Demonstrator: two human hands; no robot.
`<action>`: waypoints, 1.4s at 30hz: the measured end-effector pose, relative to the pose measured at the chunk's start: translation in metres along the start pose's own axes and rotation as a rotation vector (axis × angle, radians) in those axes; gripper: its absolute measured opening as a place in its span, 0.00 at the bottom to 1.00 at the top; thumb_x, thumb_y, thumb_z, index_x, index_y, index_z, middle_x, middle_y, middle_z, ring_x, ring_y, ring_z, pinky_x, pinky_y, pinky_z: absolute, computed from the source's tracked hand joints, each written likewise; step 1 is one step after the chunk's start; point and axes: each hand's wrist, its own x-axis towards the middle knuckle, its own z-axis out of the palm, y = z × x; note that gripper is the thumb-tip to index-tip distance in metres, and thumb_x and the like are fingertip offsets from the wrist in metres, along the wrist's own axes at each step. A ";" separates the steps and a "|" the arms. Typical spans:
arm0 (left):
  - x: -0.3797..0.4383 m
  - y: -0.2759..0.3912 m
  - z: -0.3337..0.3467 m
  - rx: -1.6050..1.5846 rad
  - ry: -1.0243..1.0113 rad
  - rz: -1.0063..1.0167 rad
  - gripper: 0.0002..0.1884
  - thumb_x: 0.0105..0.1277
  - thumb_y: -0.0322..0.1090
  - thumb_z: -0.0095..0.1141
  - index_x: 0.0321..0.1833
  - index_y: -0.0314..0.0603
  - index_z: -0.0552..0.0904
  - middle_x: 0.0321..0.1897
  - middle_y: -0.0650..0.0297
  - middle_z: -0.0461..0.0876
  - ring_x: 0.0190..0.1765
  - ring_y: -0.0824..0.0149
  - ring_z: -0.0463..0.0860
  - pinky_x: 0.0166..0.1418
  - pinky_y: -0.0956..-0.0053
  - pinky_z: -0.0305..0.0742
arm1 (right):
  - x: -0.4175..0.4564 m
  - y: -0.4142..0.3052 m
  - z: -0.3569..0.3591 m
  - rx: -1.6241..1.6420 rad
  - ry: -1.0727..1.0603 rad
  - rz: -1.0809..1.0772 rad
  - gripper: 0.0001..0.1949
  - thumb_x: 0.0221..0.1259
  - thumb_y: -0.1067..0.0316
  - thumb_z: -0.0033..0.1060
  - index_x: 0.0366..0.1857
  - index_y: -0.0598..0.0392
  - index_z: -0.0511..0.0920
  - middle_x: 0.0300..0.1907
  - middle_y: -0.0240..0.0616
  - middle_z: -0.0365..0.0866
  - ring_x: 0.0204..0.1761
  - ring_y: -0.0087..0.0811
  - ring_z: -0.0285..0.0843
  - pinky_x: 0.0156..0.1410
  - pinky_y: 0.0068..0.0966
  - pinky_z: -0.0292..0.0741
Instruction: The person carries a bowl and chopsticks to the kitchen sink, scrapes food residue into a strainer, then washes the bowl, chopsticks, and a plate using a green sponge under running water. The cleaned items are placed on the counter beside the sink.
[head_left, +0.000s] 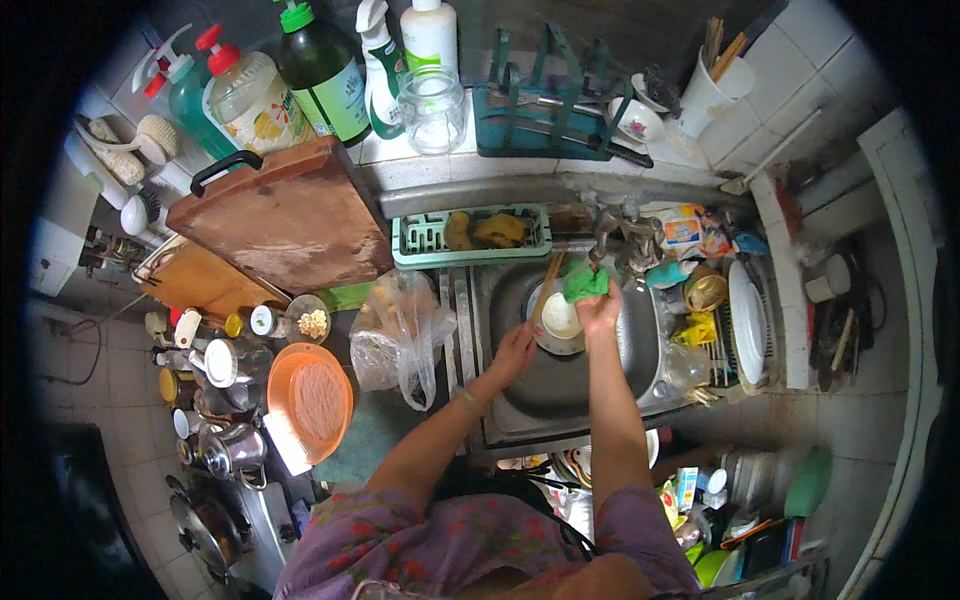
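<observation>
Over the left part of the steel sink (637, 375), my left hand (514, 352) grips the lower ends of wooden chopsticks (548, 289), which point up toward the tap. My right hand (600, 306) holds a green cloth (585, 282) just under the metal tap (604, 244). Between the two hands, a white bowl (561, 315) sits in the basin on what looks like a plate (562, 345). Whether water is running cannot be told.
Left of the sink are a plastic bag (397, 330), an orange basket (310, 405) and a wooden cutting board (292, 217). A green drain tray (472, 259) lies behind the basin. A rack with a white plate (748, 322) stands at the right; bottles (322, 82) line the ledge.
</observation>
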 end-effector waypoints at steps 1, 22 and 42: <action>0.008 0.000 0.001 0.002 -0.012 0.032 0.17 0.68 0.49 0.38 0.44 0.48 0.77 0.14 0.73 0.61 0.14 0.80 0.57 0.17 0.84 0.52 | -0.012 0.001 0.008 0.022 -0.062 0.051 0.20 0.66 0.55 0.27 0.46 0.57 0.71 0.47 0.40 0.74 0.50 0.41 0.70 0.58 0.43 0.64; 0.086 0.009 0.018 0.033 -0.202 0.059 0.19 0.66 0.51 0.40 0.47 0.42 0.71 0.19 0.70 0.66 0.18 0.75 0.62 0.20 0.79 0.57 | -0.051 0.008 -0.001 -0.388 -0.132 -0.163 0.14 0.59 0.68 0.46 0.49 0.55 0.70 0.49 0.39 0.73 0.53 0.38 0.67 0.59 0.31 0.63; 0.004 -0.007 -0.005 0.305 0.217 0.141 0.20 0.66 0.49 0.39 0.30 0.40 0.77 0.15 0.69 0.66 0.19 0.76 0.62 0.23 0.80 0.57 | -0.012 0.003 -0.007 0.029 0.023 -0.049 0.18 0.66 0.55 0.33 0.48 0.54 0.70 0.49 0.41 0.72 0.53 0.40 0.67 0.60 0.38 0.63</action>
